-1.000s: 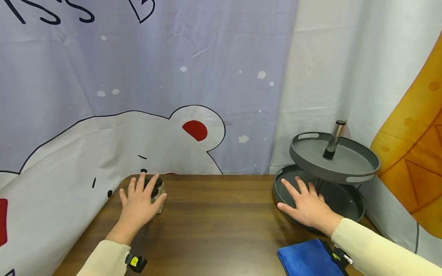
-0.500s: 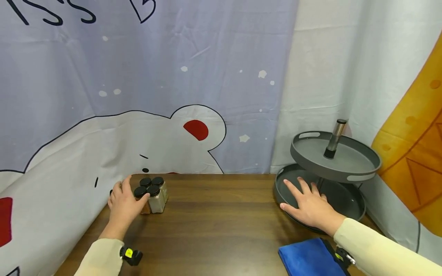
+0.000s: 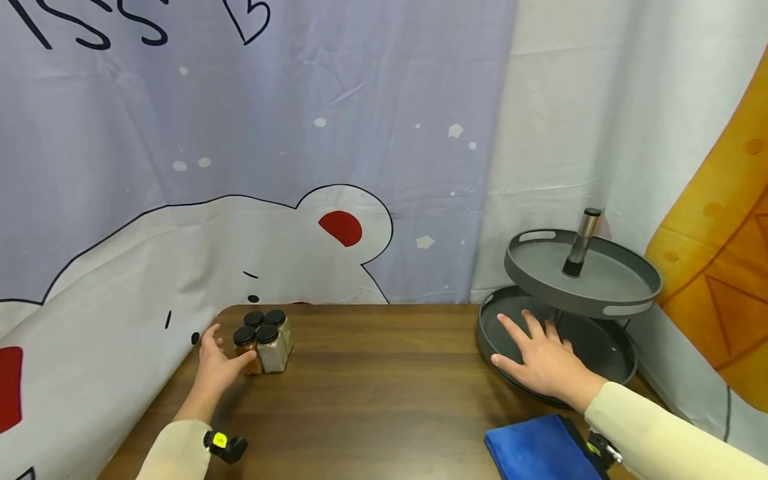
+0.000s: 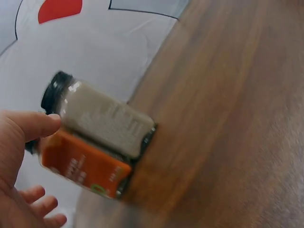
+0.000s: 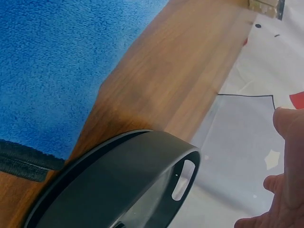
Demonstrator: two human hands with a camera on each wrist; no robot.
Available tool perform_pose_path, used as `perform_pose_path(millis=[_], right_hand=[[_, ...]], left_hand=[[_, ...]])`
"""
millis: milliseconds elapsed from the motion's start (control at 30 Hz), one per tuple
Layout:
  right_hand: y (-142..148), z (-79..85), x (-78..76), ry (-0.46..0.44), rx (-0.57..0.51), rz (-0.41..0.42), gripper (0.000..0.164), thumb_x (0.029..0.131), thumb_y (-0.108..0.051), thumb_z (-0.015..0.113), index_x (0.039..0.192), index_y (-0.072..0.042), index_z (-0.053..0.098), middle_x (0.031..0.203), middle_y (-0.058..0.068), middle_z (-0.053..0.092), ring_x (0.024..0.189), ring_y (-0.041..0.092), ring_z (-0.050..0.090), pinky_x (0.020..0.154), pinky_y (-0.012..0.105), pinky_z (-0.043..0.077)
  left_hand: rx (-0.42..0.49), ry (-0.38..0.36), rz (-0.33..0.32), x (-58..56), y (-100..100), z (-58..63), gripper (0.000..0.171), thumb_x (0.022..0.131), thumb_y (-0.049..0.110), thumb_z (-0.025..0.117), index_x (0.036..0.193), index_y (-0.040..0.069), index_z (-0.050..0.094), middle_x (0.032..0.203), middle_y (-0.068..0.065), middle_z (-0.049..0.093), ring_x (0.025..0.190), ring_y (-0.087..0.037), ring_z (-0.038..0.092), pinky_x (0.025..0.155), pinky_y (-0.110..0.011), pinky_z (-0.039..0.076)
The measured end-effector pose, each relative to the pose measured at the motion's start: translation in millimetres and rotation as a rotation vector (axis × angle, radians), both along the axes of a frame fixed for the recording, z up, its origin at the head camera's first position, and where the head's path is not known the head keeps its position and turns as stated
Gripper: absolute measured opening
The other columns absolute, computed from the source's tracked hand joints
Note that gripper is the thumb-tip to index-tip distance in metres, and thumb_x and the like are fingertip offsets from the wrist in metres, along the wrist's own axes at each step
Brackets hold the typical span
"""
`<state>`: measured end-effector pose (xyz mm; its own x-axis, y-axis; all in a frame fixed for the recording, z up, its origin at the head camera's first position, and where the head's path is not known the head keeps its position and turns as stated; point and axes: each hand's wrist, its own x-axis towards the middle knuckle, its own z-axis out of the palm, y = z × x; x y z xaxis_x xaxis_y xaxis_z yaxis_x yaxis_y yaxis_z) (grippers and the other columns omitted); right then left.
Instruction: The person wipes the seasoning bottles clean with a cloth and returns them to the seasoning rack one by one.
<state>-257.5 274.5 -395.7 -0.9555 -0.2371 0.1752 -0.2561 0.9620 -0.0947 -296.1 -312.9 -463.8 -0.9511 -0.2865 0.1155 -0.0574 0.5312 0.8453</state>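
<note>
Several spice jars with black lids stand bunched at the table's back left. The front two are a jar of orange-red powder [image 3: 255,365] and a jar of pale powder [image 3: 273,357]. My left hand [image 3: 215,373] is just left of them, thumb and fingers spread apart. In the left wrist view its thumb overlaps the neck of the orange jar [image 4: 83,164], while the other fingers stay to the side. My right hand [image 3: 546,363] is spread palm down over the lower tray [image 3: 603,350] of a grey two-tier stand, holding nothing.
Above the lower tray sits the stand's upper tray [image 3: 618,273], with a metal post [image 3: 580,243] rising through it. A folded blue cloth [image 3: 534,447] lies at the front right of the wooden table [image 3: 384,400]. Printed curtains [image 3: 420,167] hang behind the table.
My left hand has drawn back and left from over the jars, turning to their left side and uncovering them. The right hand has barely shifted.
</note>
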Motion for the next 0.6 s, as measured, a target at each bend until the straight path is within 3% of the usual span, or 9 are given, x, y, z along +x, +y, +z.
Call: perform_pose_path(millis=[233,433,600], right_hand=[[3,-2.6,1.7,-0.009,-0.009,-0.010,0.083,0.095,-0.072,0.046,0.160,-0.023,0.029,0.157,0.031,0.026,0.131,0.070,0.029,0.088,0.082,0.035],[3,-1.8,1.1,0.005,-0.006,-0.010,0.084,0.094,-0.074,0.044,0.159,-0.023,0.029,0.156,0.031,0.027,0.131,0.069,0.031,0.087,0.081,0.036],[3,-0.3,1.1,0.012,0.003,-0.007,0.084,0.094,-0.074,0.044,0.159,-0.023,0.029,0.156,0.031,0.028,0.130,0.069,0.031,0.087,0.081,0.037]], left_hand=[[0.044,-0.012,-0.020,-1.4,-6,-17.6,0.100,0.092,0.010,0.072,0.159,0.001,-0.002,0.152,-0.039,0.021,0.139,-0.055,0.027,0.109,-0.065,0.032],[0.068,0.000,-0.026,-3.3,-6,-24.8,0.095,0.094,0.010,0.070,0.159,0.001,0.000,0.154,-0.036,0.025,0.140,-0.052,0.028,0.109,-0.063,0.034],[0.083,0.020,-0.014,-3.6,-4,-28.8,0.092,0.094,0.008,0.069,0.158,-0.001,0.004,0.153,-0.034,0.029,0.140,-0.050,0.030,0.114,-0.060,0.028]])
